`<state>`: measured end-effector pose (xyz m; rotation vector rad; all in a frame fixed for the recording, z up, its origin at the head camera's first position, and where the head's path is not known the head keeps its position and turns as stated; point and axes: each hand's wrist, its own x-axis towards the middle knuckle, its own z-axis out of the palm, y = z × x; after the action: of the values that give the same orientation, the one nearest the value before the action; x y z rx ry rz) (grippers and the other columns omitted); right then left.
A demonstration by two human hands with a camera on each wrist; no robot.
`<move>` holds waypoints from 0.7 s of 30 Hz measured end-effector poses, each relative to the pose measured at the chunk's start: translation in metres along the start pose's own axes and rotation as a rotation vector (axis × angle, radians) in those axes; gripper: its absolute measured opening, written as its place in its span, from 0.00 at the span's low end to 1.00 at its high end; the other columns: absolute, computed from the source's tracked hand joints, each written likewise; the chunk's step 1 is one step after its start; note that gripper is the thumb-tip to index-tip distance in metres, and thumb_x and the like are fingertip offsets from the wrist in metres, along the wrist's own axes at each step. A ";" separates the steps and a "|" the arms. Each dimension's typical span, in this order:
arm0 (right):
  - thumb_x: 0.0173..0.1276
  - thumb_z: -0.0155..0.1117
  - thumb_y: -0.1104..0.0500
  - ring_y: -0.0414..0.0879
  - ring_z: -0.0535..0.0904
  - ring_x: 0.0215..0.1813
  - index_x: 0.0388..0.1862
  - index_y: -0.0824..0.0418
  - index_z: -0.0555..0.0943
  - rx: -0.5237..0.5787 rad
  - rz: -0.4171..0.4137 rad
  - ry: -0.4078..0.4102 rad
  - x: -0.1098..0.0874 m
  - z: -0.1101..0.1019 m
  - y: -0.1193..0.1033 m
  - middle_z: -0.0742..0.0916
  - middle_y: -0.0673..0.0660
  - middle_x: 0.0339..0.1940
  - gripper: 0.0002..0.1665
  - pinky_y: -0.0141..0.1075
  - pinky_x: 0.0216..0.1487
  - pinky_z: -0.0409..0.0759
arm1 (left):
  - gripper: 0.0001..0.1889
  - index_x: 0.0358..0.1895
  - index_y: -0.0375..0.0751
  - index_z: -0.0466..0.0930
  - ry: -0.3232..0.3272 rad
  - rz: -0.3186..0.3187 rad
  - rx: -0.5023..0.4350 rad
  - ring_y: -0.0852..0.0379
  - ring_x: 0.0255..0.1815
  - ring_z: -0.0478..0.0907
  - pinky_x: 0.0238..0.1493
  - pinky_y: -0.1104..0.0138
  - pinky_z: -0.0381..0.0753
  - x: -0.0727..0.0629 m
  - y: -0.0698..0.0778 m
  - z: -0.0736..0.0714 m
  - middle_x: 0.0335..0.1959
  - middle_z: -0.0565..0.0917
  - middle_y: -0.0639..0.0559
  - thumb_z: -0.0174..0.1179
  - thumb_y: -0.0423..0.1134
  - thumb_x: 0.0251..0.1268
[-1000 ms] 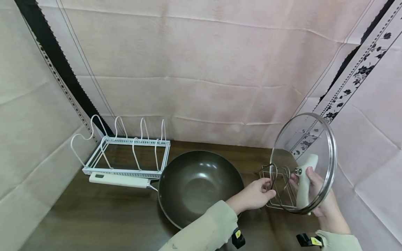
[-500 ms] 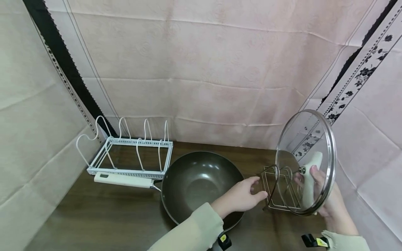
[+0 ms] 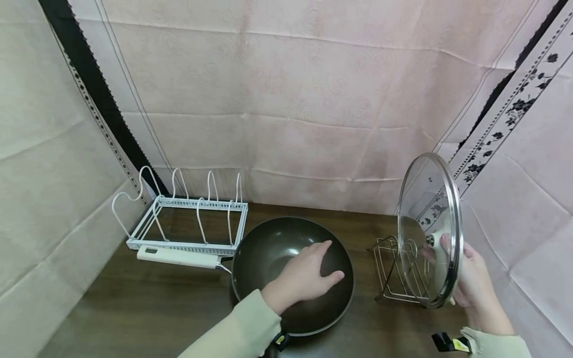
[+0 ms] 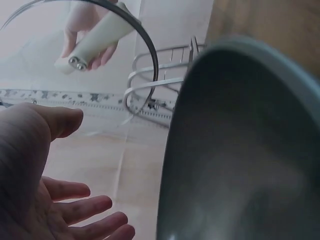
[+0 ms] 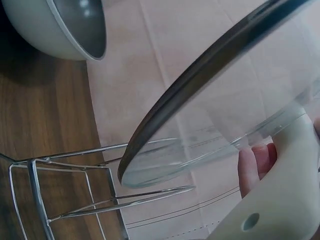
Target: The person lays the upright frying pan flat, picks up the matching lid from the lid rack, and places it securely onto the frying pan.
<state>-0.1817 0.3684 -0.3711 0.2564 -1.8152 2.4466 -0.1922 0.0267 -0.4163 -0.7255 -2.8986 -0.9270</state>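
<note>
In the head view my right hand (image 3: 476, 283) grips the pale handle (image 3: 440, 256) of a clear glass lid (image 3: 414, 238) with a metal rim. The lid stands nearly upright over the small metal wire rack (image 3: 388, 281); whether it rests on the rack, I cannot tell. My left hand (image 3: 302, 278) is held over the dark wok (image 3: 257, 263) with fingers and thumb spread, holding nothing. In the left wrist view those fingers (image 4: 82, 207) appear apart from the wok's rim (image 4: 172, 130). The right wrist view shows fingertips (image 5: 248, 170) behind the lid's handle.
A white dish rack (image 3: 179, 245) with upright loops stands at the back left. The wok's white handle (image 3: 176, 256) points left along its front. Pale cloth walls (image 3: 309, 109) enclose the brown wooden surface (image 3: 147, 308) at the back and both sides.
My left hand has moved left, away from the wire rack, to over the wok, and its fingers have spread. The lid has turned more edge-on, still held in my right hand.
</note>
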 end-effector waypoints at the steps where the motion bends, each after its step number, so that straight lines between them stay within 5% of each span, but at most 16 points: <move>1: 0.78 0.47 0.63 0.49 0.85 0.45 0.52 0.60 0.81 -0.004 0.008 0.004 0.000 0.001 -0.001 0.84 0.54 0.45 0.15 0.38 0.49 0.79 | 0.40 0.75 0.47 0.58 0.007 -0.002 0.015 0.50 0.71 0.61 0.66 0.53 0.63 -0.003 -0.003 -0.004 0.71 0.66 0.51 0.52 0.65 0.65; 6: 0.77 0.51 0.61 0.48 0.85 0.44 0.49 0.57 0.82 -0.072 0.050 0.037 0.000 0.005 -0.006 0.84 0.51 0.45 0.12 0.36 0.45 0.81 | 0.41 0.74 0.44 0.58 0.078 0.029 0.119 0.49 0.69 0.64 0.65 0.53 0.65 -0.015 -0.024 -0.017 0.69 0.68 0.47 0.54 0.64 0.64; 11: 0.75 0.53 0.62 0.47 0.86 0.41 0.50 0.54 0.83 -0.065 0.007 0.066 0.001 0.008 -0.006 0.86 0.52 0.41 0.12 0.34 0.44 0.81 | 0.43 0.73 0.41 0.60 0.136 0.047 0.199 0.47 0.67 0.67 0.63 0.52 0.68 -0.026 -0.046 -0.029 0.68 0.69 0.45 0.55 0.65 0.62; 21: 0.74 0.55 0.61 0.39 0.83 0.39 0.51 0.52 0.82 -0.167 -0.119 0.095 0.004 0.019 0.000 0.87 0.49 0.42 0.12 0.28 0.38 0.81 | 0.42 0.72 0.41 0.62 0.180 0.009 0.201 0.46 0.66 0.67 0.63 0.53 0.67 -0.049 -0.095 -0.049 0.67 0.70 0.44 0.58 0.64 0.61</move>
<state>-0.1838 0.3506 -0.3647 0.2252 -1.8919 2.1759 -0.1961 -0.0892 -0.4356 -0.6064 -2.7735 -0.6500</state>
